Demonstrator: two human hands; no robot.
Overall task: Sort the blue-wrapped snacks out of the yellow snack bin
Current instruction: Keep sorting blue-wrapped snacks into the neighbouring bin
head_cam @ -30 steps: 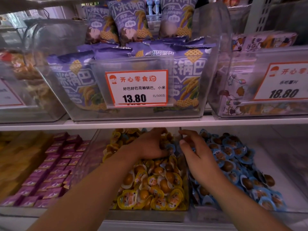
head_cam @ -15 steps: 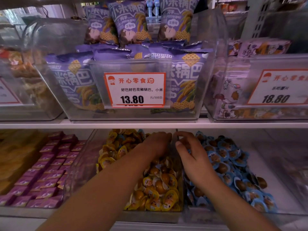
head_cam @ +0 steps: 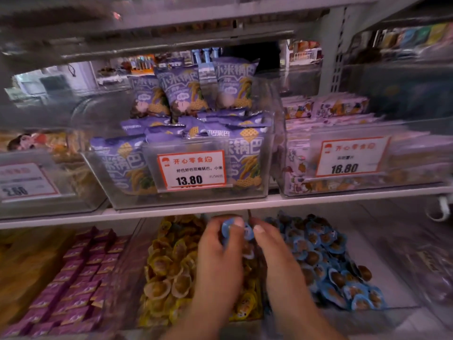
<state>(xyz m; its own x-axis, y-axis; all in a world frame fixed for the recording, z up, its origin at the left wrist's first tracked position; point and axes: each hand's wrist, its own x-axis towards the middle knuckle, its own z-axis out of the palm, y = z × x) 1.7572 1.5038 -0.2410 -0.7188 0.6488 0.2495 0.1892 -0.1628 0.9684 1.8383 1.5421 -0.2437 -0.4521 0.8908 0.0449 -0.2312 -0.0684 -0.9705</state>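
The yellow snack bin is a clear tub of yellow-wrapped snacks on the lower shelf. Both hands meet over its back right corner. My left hand grips a blue-wrapped snack under its thumb, lifted just above the yellow pile. My right hand comes in from the right, and its thumb and forefinger pinch a second blue-wrapped snack right beside the first. To the right lies the pile of blue-wrapped snacks in its own clear bin.
A shelf edge runs just above the hands, carrying a bin of purple bags with a 13.80 price tag. Small purple packets fill the bin to the left. Another bin with an 18.80 tag stands at the upper right.
The view has tilted upward. My left hand has come up out of the yellow pile with a blue snack, and my right hand has closed in on it from the divider.
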